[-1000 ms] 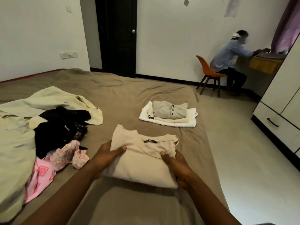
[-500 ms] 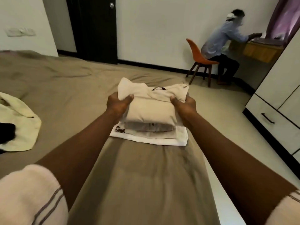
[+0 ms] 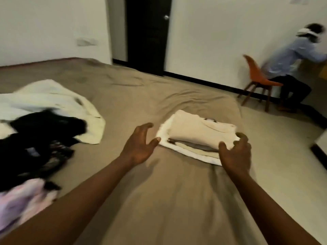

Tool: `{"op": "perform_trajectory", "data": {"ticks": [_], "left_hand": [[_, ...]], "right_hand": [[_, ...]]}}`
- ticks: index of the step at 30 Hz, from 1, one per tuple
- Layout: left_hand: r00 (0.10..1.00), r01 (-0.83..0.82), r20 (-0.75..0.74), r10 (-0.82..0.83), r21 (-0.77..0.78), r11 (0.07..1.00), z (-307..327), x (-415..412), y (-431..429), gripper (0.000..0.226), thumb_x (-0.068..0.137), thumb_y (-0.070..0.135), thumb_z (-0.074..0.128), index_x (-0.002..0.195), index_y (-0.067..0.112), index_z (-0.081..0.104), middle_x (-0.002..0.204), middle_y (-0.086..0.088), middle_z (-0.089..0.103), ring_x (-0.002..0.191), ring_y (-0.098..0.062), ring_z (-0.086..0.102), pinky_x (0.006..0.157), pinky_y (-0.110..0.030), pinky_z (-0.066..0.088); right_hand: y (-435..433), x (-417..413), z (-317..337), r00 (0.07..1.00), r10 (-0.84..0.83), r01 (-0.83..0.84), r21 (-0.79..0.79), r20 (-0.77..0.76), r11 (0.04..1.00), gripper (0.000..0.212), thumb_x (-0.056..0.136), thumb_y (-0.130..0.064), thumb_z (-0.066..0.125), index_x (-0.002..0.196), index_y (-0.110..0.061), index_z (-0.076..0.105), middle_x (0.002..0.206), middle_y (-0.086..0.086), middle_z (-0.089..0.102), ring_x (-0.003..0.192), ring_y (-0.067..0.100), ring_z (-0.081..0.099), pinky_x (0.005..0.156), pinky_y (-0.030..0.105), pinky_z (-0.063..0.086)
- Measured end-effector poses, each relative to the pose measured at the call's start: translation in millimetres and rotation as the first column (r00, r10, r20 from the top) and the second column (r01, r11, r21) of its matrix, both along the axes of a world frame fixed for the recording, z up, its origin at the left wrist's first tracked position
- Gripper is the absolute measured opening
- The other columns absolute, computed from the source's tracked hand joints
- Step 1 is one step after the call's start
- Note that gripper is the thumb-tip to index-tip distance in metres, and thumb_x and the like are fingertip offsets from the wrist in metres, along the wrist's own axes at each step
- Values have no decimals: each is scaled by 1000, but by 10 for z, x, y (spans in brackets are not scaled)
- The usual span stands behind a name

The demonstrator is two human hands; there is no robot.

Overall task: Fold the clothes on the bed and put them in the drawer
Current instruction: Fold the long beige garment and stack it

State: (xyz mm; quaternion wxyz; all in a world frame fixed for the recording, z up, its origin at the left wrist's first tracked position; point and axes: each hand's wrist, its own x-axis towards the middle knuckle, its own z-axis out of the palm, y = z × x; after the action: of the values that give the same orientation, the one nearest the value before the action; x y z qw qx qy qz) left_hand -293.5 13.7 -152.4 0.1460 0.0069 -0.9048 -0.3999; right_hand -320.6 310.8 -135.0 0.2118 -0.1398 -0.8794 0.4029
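A folded beige shirt (image 3: 200,129) lies on top of a small stack of folded clothes (image 3: 192,152) near the right edge of the bed (image 3: 159,191). My left hand (image 3: 139,145) hovers just left of the stack, fingers spread and holding nothing. My right hand (image 3: 237,152) is at the stack's near right corner, fingers loosely spread, holding nothing. Unfolded clothes lie at the left: a pale yellow garment (image 3: 58,101), a black garment (image 3: 35,140) and a pink one (image 3: 23,204).
A person sits on an orange chair (image 3: 256,80) at the far right by the wall. A dark door (image 3: 146,34) stands behind the bed. A white cabinet corner (image 3: 321,147) shows at the right edge, across the floor.
The beige shirt has been set on the stack and both hands have let go and drawn back toward me. The view has swung left, bringing the unfolded clothes back in.
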Motion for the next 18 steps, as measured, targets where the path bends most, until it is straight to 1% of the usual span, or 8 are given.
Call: {"op": "perform_trajectory", "data": {"ticks": [1, 3, 7, 10, 13, 15, 16, 18], "left_hand": [[999, -28, -18, 27, -67, 997, 62, 485, -372, 59, 95, 54, 61, 146, 28, 48, 149, 2, 47, 137, -16, 47, 112, -35, 40], [993, -99, -80, 84, -207, 973, 90, 1251, -972, 60, 89, 65, 52, 139, 32, 53, 149, 4, 47, 138, -16, 46, 111, -42, 42], [924, -381, -137, 357, -410, 829, 74, 2484, -2177, 64, 84, 68, 50, 132, 28, 63, 148, 0, 50, 132, -21, 53, 103, -44, 45], [851, -498, -104, 515, -473, 727, -55, 3042, -2871, 79, 79, 74, 43, 134, 20, 62, 151, -8, 48, 137, -29, 51, 107, -50, 43], [848, -493, -75, 525, -477, 728, -150, 3133, -3162, 90, 77, 76, 34, 142, 18, 55, 157, -8, 42, 141, -29, 46, 112, -48, 38], [866, -461, -78, 493, -504, 730, -196, 3020, -3224, 93, 76, 77, 28, 149, 23, 49, 162, -4, 37, 149, -24, 36, 116, -45, 28], [873, -448, -86, 480, -527, 722, -243, 2964, -3262, 91, 76, 76, 28, 149, 24, 48, 162, -3, 37, 151, -22, 32, 118, -45, 25], [874, -451, -128, 468, -572, 685, -333, 2875, -3306, 84, 79, 72, 32, 146, 25, 53, 160, -4, 42, 151, -24, 33, 120, -46, 23]], "right_hand": [[-288, 245, 41, 993, 111, -111, 5, -35, 994, 59, 88, -27, 71, 140, -20, 45, 130, 14, 56, 118, 34, 57, 102, 49, 46], [-739, 639, 75, 955, 298, -297, 36, -6, 954, 53, 89, -22, 72, 137, -22, 49, 125, 8, 59, 112, 27, 59, 96, 45, 48], [-1792, 1200, 88, 768, 633, -640, 67, 102, 765, 35, 91, -24, 74, 123, -27, 61, 113, -1, 65, 92, 10, 64, 75, 30, 46], [-2659, 1469, 88, 617, 769, -782, 25, 169, 622, 24, 92, -28, 73, 115, -31, 67, 108, -8, 67, 90, 5, 67, 75, 29, 52], [-3538, 1676, 20, 555, 820, -819, -80, 138, 568, 17, 91, -24, 74, 107, -30, 71, 101, -7, 71, 91, 15, 71, 83, 35, 58], [-4096, 1737, -31, 501, 856, -860, -35, 129, 509, 32, 90, -16, 72, 120, -27, 69, 110, -4, 67, 100, 18, 68, 83, 25, 56], [-4360, 1724, -53, 468, 871, -884, 67, 150, 463, 46, 90, -16, 72, 133, -27, 63, 121, 0, 61, 110, 20, 64, 87, 22, 54], [-4707, 1640, -50, 442, 851, -870, 366, 282, 331, 74, 87, -26, 74, 152, -34, 40, 147, 5, 41, 132, 26, 45, 104, 38, 50]]}}
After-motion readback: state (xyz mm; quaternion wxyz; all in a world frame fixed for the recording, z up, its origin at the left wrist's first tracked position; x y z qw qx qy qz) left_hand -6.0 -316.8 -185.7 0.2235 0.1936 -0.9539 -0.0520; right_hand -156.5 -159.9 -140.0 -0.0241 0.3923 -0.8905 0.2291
